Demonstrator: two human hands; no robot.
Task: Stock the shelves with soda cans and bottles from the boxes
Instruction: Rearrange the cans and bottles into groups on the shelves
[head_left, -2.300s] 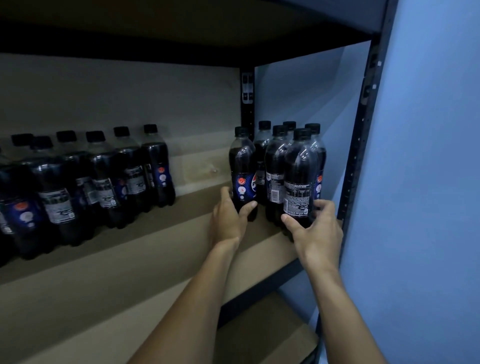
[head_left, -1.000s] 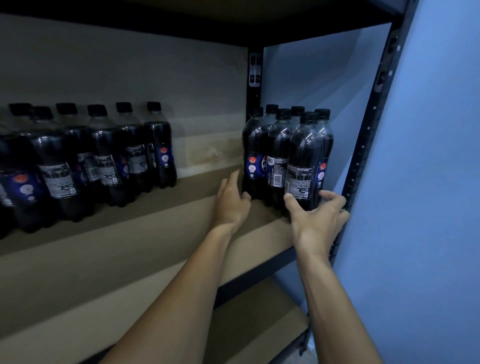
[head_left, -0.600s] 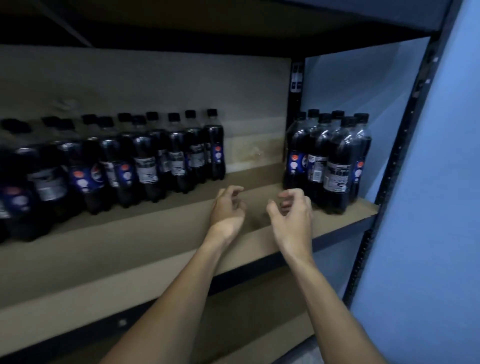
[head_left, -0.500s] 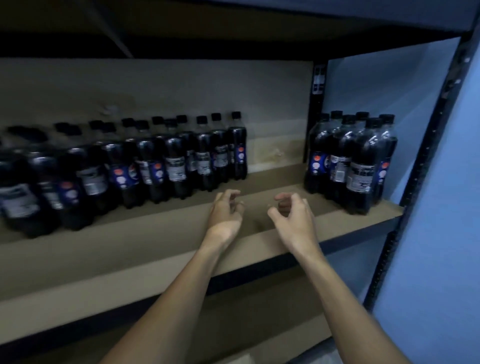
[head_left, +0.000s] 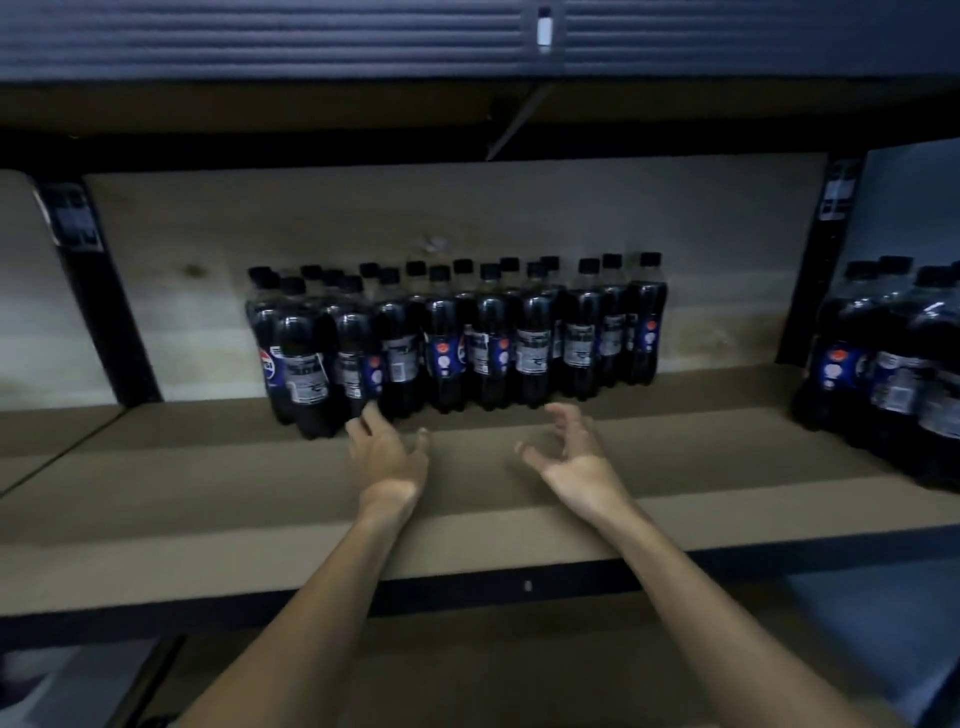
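Observation:
Several dark cola bottles with black caps and blue labels stand in a long group (head_left: 457, 338) at the back middle of the wooden shelf (head_left: 208, 519). A second cluster of the same bottles (head_left: 893, 364) stands at the shelf's right end, partly cut off by the frame edge. My left hand (head_left: 387, 454) hovers over the shelf with fingers apart, its fingertips close to the front bottles of the long group. My right hand (head_left: 574, 457) is also empty, fingers spread and curled, just in front of the group's right half.
A dark metal upright (head_left: 98, 291) stands at the back left and another (head_left: 815, 270) at the back right. The shelf above (head_left: 467, 104) hangs low over the bottles. A lower shelf (head_left: 493, 665) shows beneath my forearms. A blue wall lies to the right.
Both hands let go of the right-hand cluster and moved left to the long group. My view swung left, so that group now sits in the middle.

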